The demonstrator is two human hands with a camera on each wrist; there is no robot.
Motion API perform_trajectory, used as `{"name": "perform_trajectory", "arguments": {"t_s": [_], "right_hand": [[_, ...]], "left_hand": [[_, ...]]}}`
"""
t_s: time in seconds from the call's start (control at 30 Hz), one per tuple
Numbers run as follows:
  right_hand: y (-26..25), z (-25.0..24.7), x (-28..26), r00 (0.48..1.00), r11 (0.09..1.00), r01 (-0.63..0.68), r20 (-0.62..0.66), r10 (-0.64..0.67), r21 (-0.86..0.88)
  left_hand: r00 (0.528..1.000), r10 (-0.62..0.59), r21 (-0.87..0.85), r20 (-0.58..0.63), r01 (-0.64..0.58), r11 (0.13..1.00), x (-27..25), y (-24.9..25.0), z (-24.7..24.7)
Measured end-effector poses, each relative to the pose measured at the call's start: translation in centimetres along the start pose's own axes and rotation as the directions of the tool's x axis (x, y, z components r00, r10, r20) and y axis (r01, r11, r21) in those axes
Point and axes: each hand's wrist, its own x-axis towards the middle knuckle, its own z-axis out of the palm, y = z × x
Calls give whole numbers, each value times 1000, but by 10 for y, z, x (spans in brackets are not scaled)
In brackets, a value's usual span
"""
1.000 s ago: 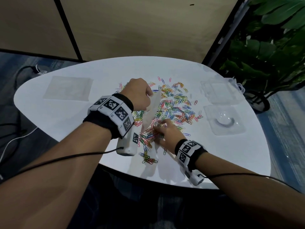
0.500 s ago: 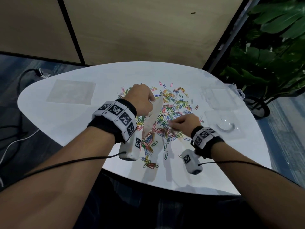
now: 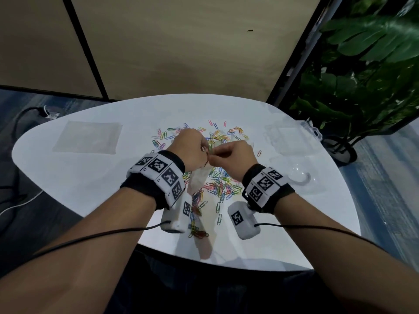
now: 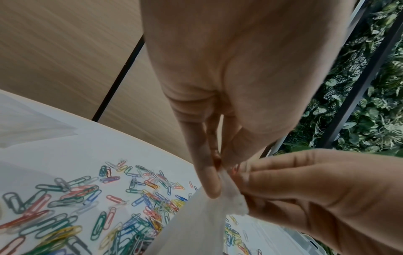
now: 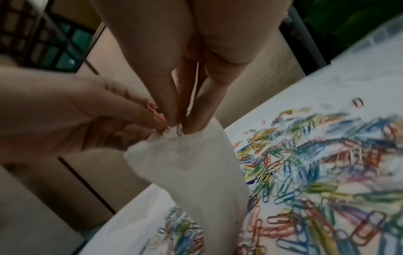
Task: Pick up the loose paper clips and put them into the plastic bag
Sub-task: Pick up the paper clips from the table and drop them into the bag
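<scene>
Many coloured paper clips point(image 3: 223, 184) lie scattered over the white table point(image 3: 90, 175). My left hand point(image 3: 204, 151) pinches the top edge of a milky plastic bag point(image 3: 199, 177) and holds it hanging above the clips. In the left wrist view its thumb and fingers point(image 4: 209, 181) squeeze the bag point(image 4: 196, 224) rim. My right hand point(image 3: 214, 156) meets it at the bag's mouth, fingertips point(image 5: 172, 119) bunched on a few paper clips point(image 5: 179, 131) above the bag point(image 5: 191, 165). A pink clip point(image 5: 156, 112) rests against a left finger.
A flat clear bag point(image 3: 87, 138) lies at the table's far left. Clear plastic boxes and lids point(image 3: 289, 141) sit at the right, one lid point(image 3: 299, 180) nearer me. A potted plant point(image 3: 362, 75) stands beyond the right edge. A small clip cluster point(image 3: 197, 233) lies near the front edge.
My right hand lifted from the clip pile and moved up and left to the bag's mouth. The left hand kept hold of the bag.
</scene>
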Motion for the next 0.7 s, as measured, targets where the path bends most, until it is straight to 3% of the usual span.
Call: {"name": "perform_trajectory", "arguments": {"t_s": [0.13,0.23,0.3,0.4,0.5,0.53,0.6,0.7], "right_hand": [[-10,10,-1,997,962,66,-28,-76,-265],[-14,13,1,994,879,96,84,-64,-467],[-14,12,2,991,857,100,127,-41,-506],[-15,6,2,985,891,128,160,-63,-436],[-11,-13,5,996,992,73,59,-67,-106],[-4,-21,7,999,997,41,23,-40,-67],[23,-35,11,999,970,-27,27,34,-241],[69,-42,4,945,681,-51,185,269,-730]], "left_hand": [[1000,1,-36,-10,-1,999,2,2,4],[1000,17,-19,3,-17,1000,3,2,7],[1000,18,-13,4,-18,1000,3,1,8],[1000,9,-9,-19,-9,1000,3,0,5],[998,-33,-25,-59,32,999,3,-5,-1],[997,-42,-26,-62,41,999,2,-8,-3],[997,-47,-20,-59,45,999,1,-12,-7],[997,-47,-12,-61,46,999,-1,-15,-11]]}}
